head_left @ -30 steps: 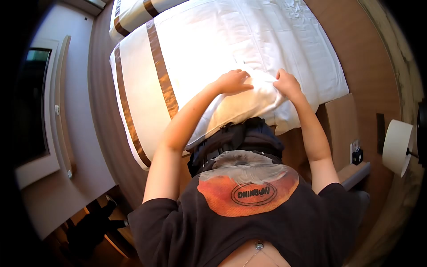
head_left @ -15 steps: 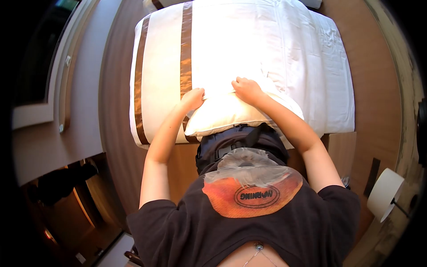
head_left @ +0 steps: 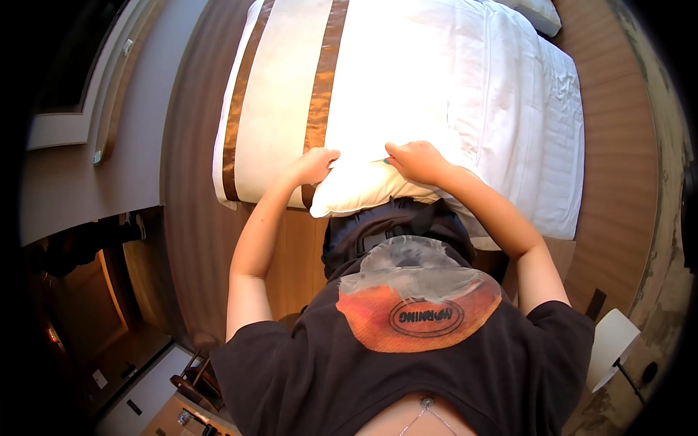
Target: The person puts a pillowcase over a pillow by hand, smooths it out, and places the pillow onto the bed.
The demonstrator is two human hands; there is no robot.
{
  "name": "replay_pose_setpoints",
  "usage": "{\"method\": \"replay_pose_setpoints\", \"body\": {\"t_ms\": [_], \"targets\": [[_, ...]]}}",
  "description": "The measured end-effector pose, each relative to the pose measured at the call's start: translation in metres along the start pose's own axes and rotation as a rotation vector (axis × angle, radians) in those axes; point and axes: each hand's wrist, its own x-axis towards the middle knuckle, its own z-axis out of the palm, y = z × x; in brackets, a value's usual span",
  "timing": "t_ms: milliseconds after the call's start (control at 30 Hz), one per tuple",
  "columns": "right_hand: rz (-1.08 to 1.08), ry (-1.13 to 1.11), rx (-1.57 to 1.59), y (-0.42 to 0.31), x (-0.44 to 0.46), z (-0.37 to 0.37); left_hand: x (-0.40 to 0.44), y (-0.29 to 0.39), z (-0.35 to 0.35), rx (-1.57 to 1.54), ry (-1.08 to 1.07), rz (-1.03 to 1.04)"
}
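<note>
Pinching a pillow (head_left: 363,190) by its far edge, fingers (head_left: 330,155) closed, the left hand (head_left: 314,167) and right hand (head_left: 420,163) now line up, the right having drawn back, apparently evening the hold; it lies along the near side of the bed (head_left: 280,109).

The pillow (head_left: 367,189) is cream, the bedspread (head_left: 407,80) white with brown stripes (head_left: 325,83).

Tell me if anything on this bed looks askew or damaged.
Nothing looks damaged. The white bedding on the right looks untidy: creased, while between the brown stripes it lies smoother. The left hand and right hand hold the pillow at the bed's near edge.
</note>
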Motion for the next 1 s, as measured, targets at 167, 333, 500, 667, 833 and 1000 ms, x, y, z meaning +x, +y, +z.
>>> {"method": "replay_pose_setpoints", "body": {"t_ms": [167, 333, 500, 667, 833, 1000], "targets": [[0.012, 0.011, 0.129, 0.004, -0.018, -0.002, -0.011, 0.023, -0.015, -0.055, -0.053, 0.063], [0.064, -0.047, 0.167, 0.008, -0.034, 0.004, -0.002, 0.028, -0.025, -0.112, -0.056, 0.003], [-0.121, 0.114, -0.162, 0.036, -0.073, 0.007, -0.015, 0.012, -0.010, -0.201, -0.249, 0.002], [-0.029, 0.235, -0.249, 0.054, -0.074, 0.037, 0.001, 0.009, 0.032, -0.329, 0.036, 0.013], [0.122, 0.382, -0.347, 0.088, -0.046, 0.058, 0.047, 0.004, 0.040, -0.674, 0.534, -0.172], [0.213, 0.375, -0.455, 0.103, -0.023, 0.043, 0.055, 0.062, 0.036, -0.204, 1.183, -0.064]]}}
